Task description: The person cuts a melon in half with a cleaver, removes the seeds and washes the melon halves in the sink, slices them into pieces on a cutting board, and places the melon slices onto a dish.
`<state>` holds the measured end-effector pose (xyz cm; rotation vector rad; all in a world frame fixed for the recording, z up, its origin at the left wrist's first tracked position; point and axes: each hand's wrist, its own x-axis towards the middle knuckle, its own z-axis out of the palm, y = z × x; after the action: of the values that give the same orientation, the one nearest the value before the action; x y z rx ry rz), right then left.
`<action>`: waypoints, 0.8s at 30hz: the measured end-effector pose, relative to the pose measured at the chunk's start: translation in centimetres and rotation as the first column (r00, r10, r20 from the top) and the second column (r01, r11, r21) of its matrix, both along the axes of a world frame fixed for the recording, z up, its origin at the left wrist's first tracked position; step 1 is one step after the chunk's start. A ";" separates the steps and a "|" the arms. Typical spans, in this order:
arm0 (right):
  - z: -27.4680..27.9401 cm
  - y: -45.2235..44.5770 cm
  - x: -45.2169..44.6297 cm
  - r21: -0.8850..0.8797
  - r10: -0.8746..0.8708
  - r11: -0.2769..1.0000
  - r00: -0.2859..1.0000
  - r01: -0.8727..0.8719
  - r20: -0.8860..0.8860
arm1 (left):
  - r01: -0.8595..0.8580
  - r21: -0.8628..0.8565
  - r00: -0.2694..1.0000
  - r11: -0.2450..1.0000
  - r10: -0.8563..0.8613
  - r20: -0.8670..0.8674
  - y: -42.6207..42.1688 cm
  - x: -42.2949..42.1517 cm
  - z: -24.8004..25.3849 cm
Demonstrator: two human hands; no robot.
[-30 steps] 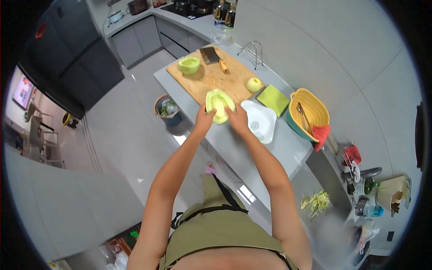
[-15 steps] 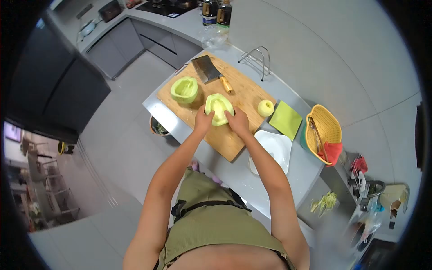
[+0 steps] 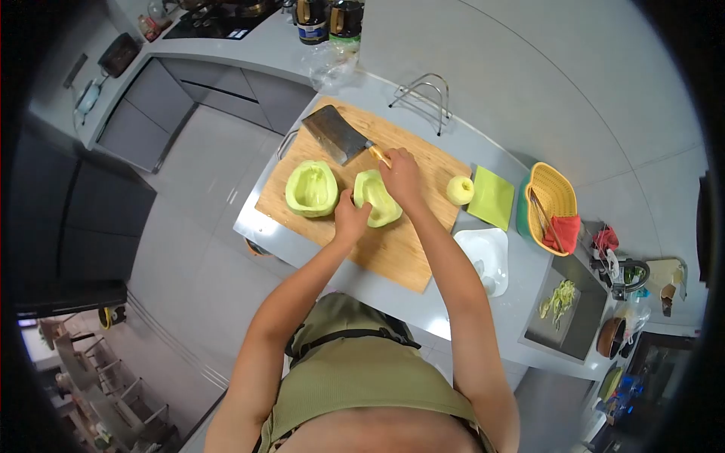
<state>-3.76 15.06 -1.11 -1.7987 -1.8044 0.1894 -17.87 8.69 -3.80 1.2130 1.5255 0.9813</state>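
Observation:
A hollowed pale green half [image 3: 377, 198] of a fruit or vegetable lies on the wooden cutting board [image 3: 400, 257], with my left hand [image 3: 351, 217] gripping its left side. My right hand [image 3: 400, 177] is at the wooden handle of the cleaver [image 3: 334, 134], its fingers curled over the handle's end. The cleaver lies on the upper part of the board. A second hollowed half [image 3: 311, 189] sits to the left of my left hand. Near the board's right edge rests a round, peeled pale piece [image 3: 459, 190].
Right of the board are a green cloth or pad [image 3: 492, 198], a white tray [image 3: 487, 253] and a yellow basket [image 3: 553, 190] with a red cloth. A metal rack [image 3: 424, 94] stands behind. Peelings [image 3: 557, 303] lie in the sink [image 3: 545, 334]. Bottles [image 3: 311, 21] stand at the back.
The held half has come down onto the board. My right hand has let go of it and moved up to the cleaver handle. The view has shifted nearer to the board.

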 end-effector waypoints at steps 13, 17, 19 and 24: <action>-1.3 4.4 -1.7 -0.147 -0.002 0.989 1.000 0.005 0.024 | -0.012 0.031 1.000 0.999 0.011 0.015 0.8 0.2 -0.4; 2.3 3.6 -0.1 -0.018 -0.026 0.999 0.997 0.027 0.079 | -0.008 0.076 1.000 0.997 0.010 -0.026 0.3 0.1 -0.5; 5.0 1.8 1.4 0.056 -0.052 0.998 0.983 0.043 0.177 | 0.010 0.066 0.998 0.998 -0.006 -0.057 0.1 0.3 0.5; 6.9 -4.3 4.9 0.052 -0.123 0.992 0.859 0.112 0.498 | 0.035 -0.027 0.999 0.999 -0.035 -0.027 -0.4 1.7 1.3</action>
<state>1.16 10.74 5.77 -2.0685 -2.0110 -0.3835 -16.17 8.31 -2.54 1.2350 1.5288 0.9227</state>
